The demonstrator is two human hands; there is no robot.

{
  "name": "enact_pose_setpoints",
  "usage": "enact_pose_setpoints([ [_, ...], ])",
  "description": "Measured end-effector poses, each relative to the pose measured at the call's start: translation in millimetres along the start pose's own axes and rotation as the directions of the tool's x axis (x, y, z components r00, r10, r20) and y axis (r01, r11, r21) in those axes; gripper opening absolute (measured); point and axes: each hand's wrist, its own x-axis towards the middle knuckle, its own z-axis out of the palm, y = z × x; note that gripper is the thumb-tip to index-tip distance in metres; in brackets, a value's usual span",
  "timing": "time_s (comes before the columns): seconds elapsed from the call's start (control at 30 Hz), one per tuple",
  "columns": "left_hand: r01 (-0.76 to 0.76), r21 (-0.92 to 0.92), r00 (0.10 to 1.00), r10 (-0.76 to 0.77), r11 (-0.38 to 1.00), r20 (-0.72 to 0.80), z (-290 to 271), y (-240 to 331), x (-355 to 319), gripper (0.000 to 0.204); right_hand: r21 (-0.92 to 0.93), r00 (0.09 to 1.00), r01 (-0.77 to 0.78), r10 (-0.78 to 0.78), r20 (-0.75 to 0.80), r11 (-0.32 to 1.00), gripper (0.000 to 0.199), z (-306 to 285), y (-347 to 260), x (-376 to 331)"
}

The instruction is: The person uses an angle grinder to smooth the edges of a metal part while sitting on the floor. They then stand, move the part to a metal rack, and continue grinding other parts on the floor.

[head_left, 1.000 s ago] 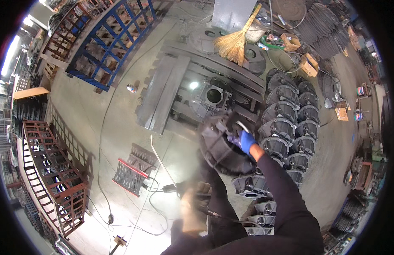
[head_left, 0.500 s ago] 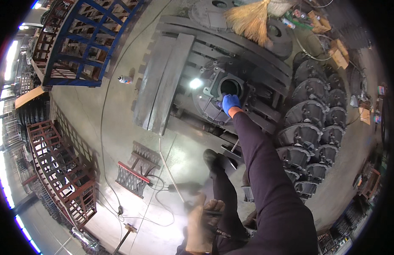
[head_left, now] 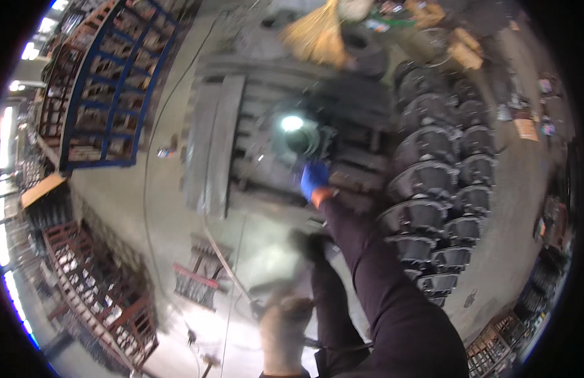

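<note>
A blue glove covers my right hand, which is closed at the near side of a dark metal casting. The casting has a round bore and lies on a slatted dark stand. What the right fingers hold, if anything, is blurred and hidden. Low in the view, my left hand wears a tan work glove and is wrapped round the grip end of a long thin metal wand. The wand slants away to the far left, its tip near a flat dark plank.
Stacked dark bell-shaped castings stand in rows at right. A straw broom lies at the far end of the stand. At left are a blue rack, a brown crate and a spray can. A red-edged grate lies on the floor.
The view has shifted and blurred. My right hand has come back from the bore's rim toward the casting's near edge. The left hand still grips the wand.
</note>
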Motion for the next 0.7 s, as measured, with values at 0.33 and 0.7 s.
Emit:
enact_pose_setpoints([
  [0.33,0.159,-0.388,0.983,-0.108,0.908,0.15,44,-9,-65,0.065,-0.186,0.761,-0.457,0.491,0.424,0.87,0.043,-40,295,-558],
  [0.7,-0.479,-0.012,0.612,0.344,0.878,0.712,89,-73,-166,0.046,0.608,0.225,-0.718,0.939,-0.259,0.34,0.039,-160,176,-879],
])
